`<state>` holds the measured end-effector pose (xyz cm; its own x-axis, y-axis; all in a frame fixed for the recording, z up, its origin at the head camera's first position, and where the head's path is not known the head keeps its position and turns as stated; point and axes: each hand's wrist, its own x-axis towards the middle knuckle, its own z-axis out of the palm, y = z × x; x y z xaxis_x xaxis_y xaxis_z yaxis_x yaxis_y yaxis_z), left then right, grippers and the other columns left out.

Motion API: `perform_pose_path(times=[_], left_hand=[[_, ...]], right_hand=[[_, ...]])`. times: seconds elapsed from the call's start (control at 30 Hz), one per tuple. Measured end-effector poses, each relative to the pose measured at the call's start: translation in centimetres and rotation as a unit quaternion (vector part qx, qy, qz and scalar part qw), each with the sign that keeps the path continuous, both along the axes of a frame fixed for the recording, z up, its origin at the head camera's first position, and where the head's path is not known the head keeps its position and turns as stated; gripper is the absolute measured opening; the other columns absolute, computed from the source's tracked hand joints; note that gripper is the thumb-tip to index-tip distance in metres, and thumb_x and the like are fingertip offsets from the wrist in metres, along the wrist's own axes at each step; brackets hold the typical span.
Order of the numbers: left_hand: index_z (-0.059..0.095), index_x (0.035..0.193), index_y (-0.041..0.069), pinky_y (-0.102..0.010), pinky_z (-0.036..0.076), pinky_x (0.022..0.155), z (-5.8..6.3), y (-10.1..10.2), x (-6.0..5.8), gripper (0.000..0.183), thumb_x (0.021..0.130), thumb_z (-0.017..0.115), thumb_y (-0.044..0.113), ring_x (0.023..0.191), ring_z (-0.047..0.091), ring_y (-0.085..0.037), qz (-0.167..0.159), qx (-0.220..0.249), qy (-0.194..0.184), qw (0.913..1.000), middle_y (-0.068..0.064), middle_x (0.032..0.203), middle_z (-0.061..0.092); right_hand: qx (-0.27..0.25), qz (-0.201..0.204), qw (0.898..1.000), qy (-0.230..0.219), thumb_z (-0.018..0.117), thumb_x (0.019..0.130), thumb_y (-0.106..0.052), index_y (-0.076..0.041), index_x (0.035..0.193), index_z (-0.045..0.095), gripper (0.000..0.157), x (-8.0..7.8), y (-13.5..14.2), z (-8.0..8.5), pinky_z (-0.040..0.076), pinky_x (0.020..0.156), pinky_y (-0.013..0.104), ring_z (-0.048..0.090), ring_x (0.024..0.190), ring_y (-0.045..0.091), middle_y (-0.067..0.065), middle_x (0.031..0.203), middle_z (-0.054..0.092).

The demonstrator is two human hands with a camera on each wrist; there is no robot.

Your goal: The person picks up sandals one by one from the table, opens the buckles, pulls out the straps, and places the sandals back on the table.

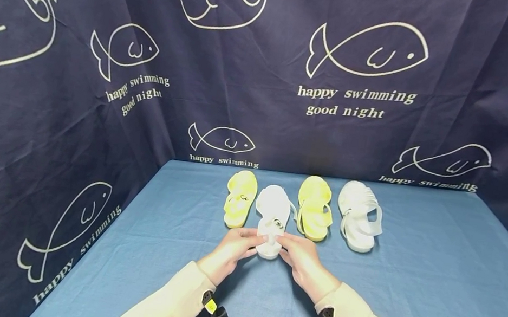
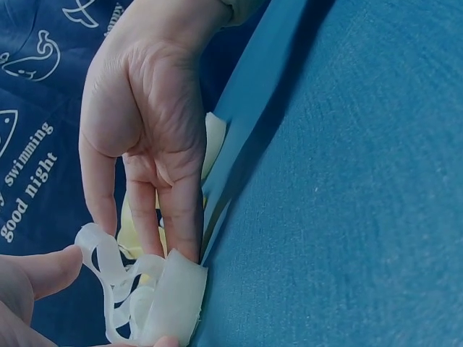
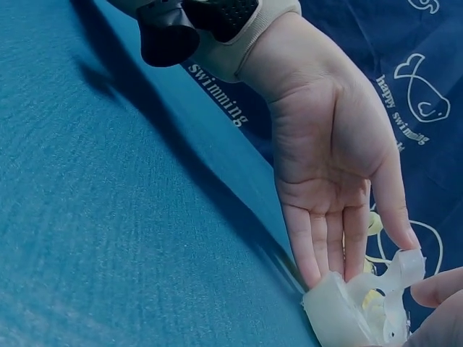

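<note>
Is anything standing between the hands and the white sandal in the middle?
Nothing visible is. The left hand and right hand both grip the white sandal at its near end, one from each side. The left yellow sandal and right yellow sandal lie to either side of it.

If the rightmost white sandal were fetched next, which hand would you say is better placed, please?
Probably the right hand: it is nearer the rightmost white sandal, while the left hand lies beyond the held white sandal. Since both hands hold that sandal, the right must release it first.
</note>
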<state>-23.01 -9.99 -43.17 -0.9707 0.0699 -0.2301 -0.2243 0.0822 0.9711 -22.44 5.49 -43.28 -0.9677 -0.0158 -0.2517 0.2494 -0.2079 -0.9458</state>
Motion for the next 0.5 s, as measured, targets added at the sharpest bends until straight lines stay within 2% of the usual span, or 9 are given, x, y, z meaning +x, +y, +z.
perform_pose_path(times=[0.33,0.5], left_hand=[[0.056,0.124,-0.012,-0.043,0.048,0.101,-0.27,0.21,-0.71,0.046,0.089,0.069,0.014,0.113,0.062,-0.027,0.004,0.003,0.011,0.9999,-0.023,0.121,0.064],[0.056,0.123,-0.012,-0.043,0.048,0.102,-0.34,0.25,-0.98,0.046,0.088,0.069,0.014,0.112,0.063,-0.027,0.007,0.007,0.013,0.9999,-0.023,0.119,0.064]], right_hand=[[-0.001,-0.018,1.0,0.002,0.058,0.092,-0.001,0.021,0.128,0.047,0.044,-0.63,-0.38,0.11,0.037,0.11,0.049,0.051,0.124,0.033,0.036,0.137,0.046],[0.001,-0.026,1.0,-0.004,0.057,0.091,0.0,0.02,0.13,0.046,0.045,-0.94,-0.49,0.21,0.038,0.11,0.049,0.046,0.129,0.039,0.035,0.139,0.044]])
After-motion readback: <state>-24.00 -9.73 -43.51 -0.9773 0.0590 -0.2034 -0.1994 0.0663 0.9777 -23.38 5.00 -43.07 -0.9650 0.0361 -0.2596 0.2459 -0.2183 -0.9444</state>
